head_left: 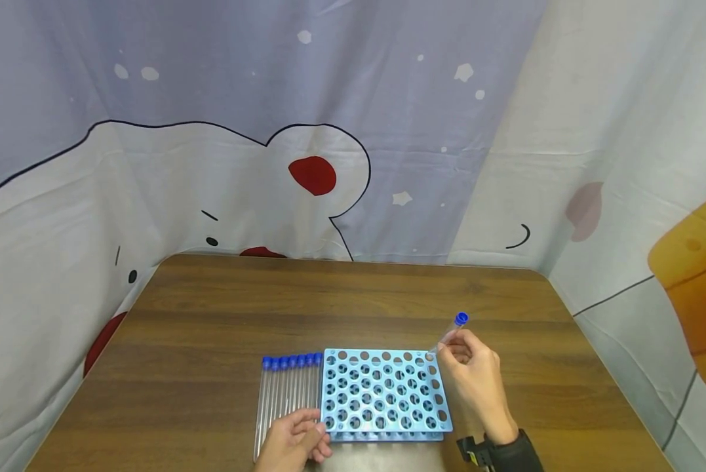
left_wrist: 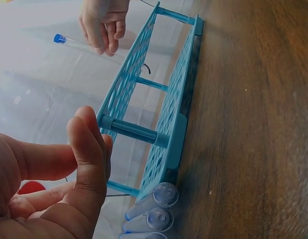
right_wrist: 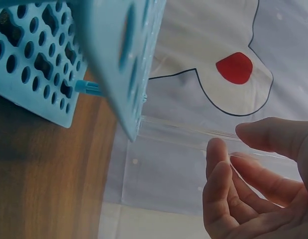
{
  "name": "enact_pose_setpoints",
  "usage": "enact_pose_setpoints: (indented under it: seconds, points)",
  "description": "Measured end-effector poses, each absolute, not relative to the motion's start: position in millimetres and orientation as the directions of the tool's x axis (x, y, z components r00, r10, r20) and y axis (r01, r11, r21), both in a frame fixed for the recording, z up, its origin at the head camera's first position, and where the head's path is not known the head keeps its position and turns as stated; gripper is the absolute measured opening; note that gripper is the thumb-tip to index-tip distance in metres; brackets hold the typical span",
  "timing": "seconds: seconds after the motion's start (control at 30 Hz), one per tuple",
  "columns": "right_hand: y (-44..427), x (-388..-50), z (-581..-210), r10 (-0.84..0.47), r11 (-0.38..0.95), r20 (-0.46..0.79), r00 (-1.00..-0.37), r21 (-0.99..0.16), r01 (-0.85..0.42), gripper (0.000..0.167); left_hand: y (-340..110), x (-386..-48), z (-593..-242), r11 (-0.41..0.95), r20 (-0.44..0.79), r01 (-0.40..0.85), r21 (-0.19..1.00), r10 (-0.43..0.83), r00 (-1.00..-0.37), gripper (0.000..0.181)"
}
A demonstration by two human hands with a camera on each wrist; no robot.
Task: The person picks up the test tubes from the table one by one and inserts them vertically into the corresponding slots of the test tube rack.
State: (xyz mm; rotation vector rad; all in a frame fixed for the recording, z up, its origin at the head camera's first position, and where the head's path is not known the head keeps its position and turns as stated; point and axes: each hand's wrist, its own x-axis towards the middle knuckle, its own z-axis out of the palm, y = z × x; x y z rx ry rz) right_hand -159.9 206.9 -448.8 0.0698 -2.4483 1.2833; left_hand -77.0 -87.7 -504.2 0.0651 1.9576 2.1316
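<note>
A light blue test tube rack with rows of round holes stands on the table. At its near left corner, my left hand holds the rack's edge with bent fingers; in the left wrist view those fingers partly cover the end of the top plate. My right hand pinches a clear test tube with a blue cap between thumb and fingers. That tube slants, cap up and to the right. In the right wrist view, the lower end of the tube meets the top plate near its far right corner.
Several clear test tubes with blue caps lie side by side along the rack's left side. The brown wooden table extends around them. A patterned cloth hangs behind and beside the table. A black band circles the right wrist.
</note>
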Motion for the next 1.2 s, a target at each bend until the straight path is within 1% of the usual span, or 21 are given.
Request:
enact_pose_setpoints:
  seconds: [0.23, 0.47, 0.8, 1.03, 1.2]
  points:
    - [206.4, -163.5, -455.5, 0.123, 0.608, 0.287, -0.95, -0.778, -0.157, 0.01, -85.6, -76.1, -503.8, -0.031, -0.147, -0.155, 0.987, 0.185, -0.972, 0.046]
    - [207.3, -165.2, -462.1, 0.12, 0.668, 0.241, -0.963, -0.737, -0.101, 0.013, -84.4, -74.6, -502.9, -0.019, -0.138, -0.144, 0.989, 0.18, -0.974, 0.046]
    - [206.3, -165.9, -464.9, 0.107, 0.69, 0.248, -0.963, -0.715, -0.108, 0.013, -85.6, -74.2, -503.2, -0.007, -0.141, -0.144, 0.99, 0.177, -0.974, 0.048]
    - [206.4, -167.4, -468.8, 0.089, 0.675, 0.258, -0.962, -0.726, -0.132, 0.013, -85.3, -75.9, -506.6, -0.02, -0.129, -0.134, 0.991, 0.183, -0.975, 0.047]
    - [206.8, -168.0, -472.1, 0.083, 0.673, 0.251, -0.964, -0.728, -0.131, 0.014, -87.2, -76.2, -505.9, -0.005, -0.133, -0.136, 0.991, 0.18, -0.975, 0.047]
